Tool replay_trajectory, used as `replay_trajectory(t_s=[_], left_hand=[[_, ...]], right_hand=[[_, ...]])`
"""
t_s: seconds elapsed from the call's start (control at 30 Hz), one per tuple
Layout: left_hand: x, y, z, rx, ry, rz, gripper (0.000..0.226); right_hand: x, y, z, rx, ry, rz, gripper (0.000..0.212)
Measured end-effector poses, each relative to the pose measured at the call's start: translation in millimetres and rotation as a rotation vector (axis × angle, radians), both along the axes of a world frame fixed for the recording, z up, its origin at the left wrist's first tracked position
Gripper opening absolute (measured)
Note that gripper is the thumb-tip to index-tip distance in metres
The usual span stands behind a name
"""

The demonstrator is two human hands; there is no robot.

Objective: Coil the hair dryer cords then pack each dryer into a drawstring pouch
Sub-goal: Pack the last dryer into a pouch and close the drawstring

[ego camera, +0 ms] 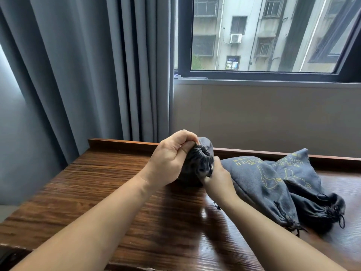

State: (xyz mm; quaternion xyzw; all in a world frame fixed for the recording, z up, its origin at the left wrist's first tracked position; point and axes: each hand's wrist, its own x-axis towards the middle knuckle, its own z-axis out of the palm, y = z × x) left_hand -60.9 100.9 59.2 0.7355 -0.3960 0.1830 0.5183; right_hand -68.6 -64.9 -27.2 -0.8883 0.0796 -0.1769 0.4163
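Near the back edge of the wooden table (93, 184), about midway along it, both hands work on one dark drawstring pouch (203, 163) whose mouth is already gathered into tight puckers. The left hand (170, 163) pinches the bunched fabric at the top of the mouth, thumb and fingers curled onto it; the right hand (218, 178) is closed low against the pouch's near side, apparently pulling the cord, though the cord itself is hidden in its grip. The hands sit close together, one on each side of the mouth.

The pouch looks soft and limp — thin cloth that crumples and takes the shape of whatever lump is inside. With a dryer in it, it is likely moderately heavy and bottom-loaded, so the gathered neck is the sensible place to hold.

Two more printed pouches (259, 184) lie toward the table's right end, overlapping, their mouths drawn shut and cords (340, 222) trailing toward the front edge.
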Motion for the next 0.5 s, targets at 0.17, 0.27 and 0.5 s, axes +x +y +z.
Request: replay_trajectory(t_s=[0.17, 0.27, 0.5], left_hand=[[-0.9, 8.9, -19.8, -0.007, 0.119, -0.024, 0.015], [1.3, 15.1, -35.2, 0.025, 0.138, 0.006, 0.015], [-1.9, 27.2, -65.0, 0.089, 0.212, -0.001, 0.017]], right_hand=[[-3.4, -2.7, -8.1, 0.180, 0.054, 0.079, 0.023], [-12.0, -3.9, -6.5, 0.392, 0.147, 0.256, 0.047], [-51.9, -12.8, 27.4, 0.546, 0.227, 0.373, 0.074]])
